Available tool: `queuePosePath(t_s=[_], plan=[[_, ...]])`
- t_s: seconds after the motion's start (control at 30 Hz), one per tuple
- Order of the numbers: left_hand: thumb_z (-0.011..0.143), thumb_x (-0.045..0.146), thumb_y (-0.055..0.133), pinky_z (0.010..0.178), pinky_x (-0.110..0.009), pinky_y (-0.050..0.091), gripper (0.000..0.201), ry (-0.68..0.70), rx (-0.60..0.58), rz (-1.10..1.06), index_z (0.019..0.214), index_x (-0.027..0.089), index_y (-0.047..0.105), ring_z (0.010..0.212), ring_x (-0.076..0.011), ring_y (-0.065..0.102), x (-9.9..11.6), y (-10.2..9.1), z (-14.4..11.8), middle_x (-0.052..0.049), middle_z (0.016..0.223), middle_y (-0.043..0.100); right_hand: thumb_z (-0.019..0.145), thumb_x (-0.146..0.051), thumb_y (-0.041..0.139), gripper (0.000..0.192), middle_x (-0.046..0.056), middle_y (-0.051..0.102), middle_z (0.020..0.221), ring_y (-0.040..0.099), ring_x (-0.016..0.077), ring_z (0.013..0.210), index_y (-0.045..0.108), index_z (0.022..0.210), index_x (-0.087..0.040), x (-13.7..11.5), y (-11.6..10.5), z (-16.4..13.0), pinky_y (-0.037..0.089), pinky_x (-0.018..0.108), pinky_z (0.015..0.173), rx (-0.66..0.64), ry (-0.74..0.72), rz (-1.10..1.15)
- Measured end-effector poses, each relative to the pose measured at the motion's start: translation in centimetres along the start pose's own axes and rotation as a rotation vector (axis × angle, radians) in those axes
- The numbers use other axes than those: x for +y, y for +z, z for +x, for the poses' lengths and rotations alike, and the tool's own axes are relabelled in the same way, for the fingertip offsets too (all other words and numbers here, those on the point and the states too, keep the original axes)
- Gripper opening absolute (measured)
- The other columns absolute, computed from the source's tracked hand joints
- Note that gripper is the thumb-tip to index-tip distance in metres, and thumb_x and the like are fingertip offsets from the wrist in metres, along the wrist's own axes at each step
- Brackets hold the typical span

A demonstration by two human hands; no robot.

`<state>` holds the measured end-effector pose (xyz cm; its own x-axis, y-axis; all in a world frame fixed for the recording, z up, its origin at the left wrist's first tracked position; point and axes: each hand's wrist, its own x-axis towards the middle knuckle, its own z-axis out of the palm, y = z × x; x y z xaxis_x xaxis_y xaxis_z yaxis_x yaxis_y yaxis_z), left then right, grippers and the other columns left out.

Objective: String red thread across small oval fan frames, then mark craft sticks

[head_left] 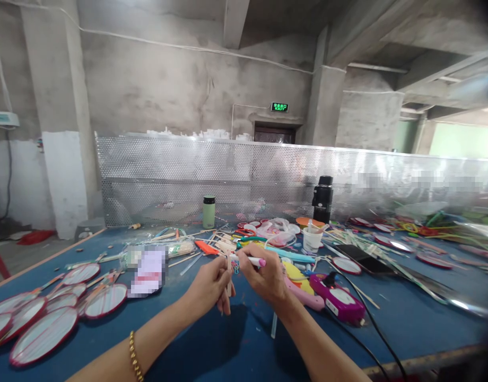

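My left hand (212, 281), below a gold-bead bracelet (134, 355), pinches a thin, light-coloured wooden stick (229, 278) held upright over the table. My right hand (263, 273) is closed around a white marker pen (250, 259) with a pink end. The pen points left at the stick's upper part; whether the tip touches it I cannot tell. Small colourful beads or links (235, 265) show between the hands. Behind my left hand lies an orange-red pointed piece (206, 247).
Round red-rimmed discs (45, 337) lie at left, beside a phone-like item (150, 270). A purple device (339, 300) with black cables and a pink-handled tool (307, 298) lie right. Behind stand a green bottle (208, 213), black flask (322, 200) and white cup (311, 241).
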<state>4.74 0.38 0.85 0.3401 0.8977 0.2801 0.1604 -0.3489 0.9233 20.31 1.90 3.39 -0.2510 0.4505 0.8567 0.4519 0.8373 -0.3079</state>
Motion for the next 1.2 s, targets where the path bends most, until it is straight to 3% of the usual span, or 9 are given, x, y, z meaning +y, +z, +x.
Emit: queuePosePath(t_s=[0.5, 1.07, 1.2], plan=[[0.091, 0.053, 0.046, 0.035, -0.018, 0.036, 0.034, 0.031, -0.013, -0.019, 0.079, 0.022, 0.038, 0.031, -0.0104, 0.054, -0.65, -0.05, 0.14, 0.003, 0.050, 0.061, 0.091, -0.023, 0.048, 0.026, -0.001, 0.059, 0.060, 0.049, 0.0102, 0.054, 0.060, 0.068, -0.018, -0.16, 0.00, 0.01, 0.037, 0.023, 0.055, -0.015, 0.008, 0.010], [0.091, 0.044, 0.045, 0.033, -0.018, 0.036, 0.025, 0.003, -0.009, -0.027, 0.080, 0.022, 0.038, 0.035, -0.0131, 0.059, -0.62, 0.00, 0.17, 0.004, 0.050, 0.060, 0.091, -0.023, 0.048, 0.027, -0.001, 0.057, 0.059, 0.047, 0.0099, 0.052, 0.060, 0.068, -0.017, -0.01, -0.05, 0.03, 0.036, 0.022, 0.055, 0.034, -0.004, -0.002], [0.091, 0.045, 0.045, 0.033, -0.017, 0.036, 0.026, 0.004, -0.010, -0.034, 0.082, 0.022, 0.039, 0.033, -0.0112, 0.056, -0.66, 0.01, 0.15, 0.004, 0.051, 0.060, 0.090, -0.022, 0.047, 0.027, -0.001, 0.057, 0.059, 0.047, 0.0096, 0.053, 0.059, 0.067, -0.017, -0.03, -0.01, -0.02, 0.036, 0.022, 0.055, -0.005, -0.009, -0.006]])
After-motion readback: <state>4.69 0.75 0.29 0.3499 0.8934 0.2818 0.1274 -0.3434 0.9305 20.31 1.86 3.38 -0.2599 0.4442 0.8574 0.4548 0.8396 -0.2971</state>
